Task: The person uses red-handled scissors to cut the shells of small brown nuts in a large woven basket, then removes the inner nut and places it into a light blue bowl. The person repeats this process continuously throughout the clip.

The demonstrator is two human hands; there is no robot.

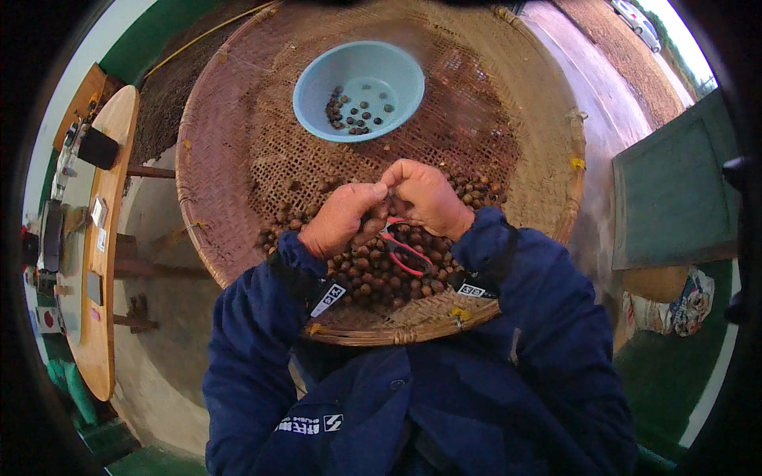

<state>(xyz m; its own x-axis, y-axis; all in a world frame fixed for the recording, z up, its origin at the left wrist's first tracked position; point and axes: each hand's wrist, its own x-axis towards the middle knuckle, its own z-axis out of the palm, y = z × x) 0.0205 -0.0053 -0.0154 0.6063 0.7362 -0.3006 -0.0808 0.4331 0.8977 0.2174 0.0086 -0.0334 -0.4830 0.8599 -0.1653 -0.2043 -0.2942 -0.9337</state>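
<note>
My left hand and my right hand meet at the fingertips above a large round woven bamboo tray. Their fingers are curled together; whatever may be pinched between them is hidden. Beneath and around them lies a heap of small round brown nuts or fruits. Red-handled scissors rest on the heap, partly covered by my hands. Beyond, a light blue plastic basket stands on the tray with several dark round pieces in it, mostly at its left side.
On the left stands a wooden table bearing a black box-like object and other small items. A green panel rises at the right, with a printed sack below it. A car is outside at the top right.
</note>
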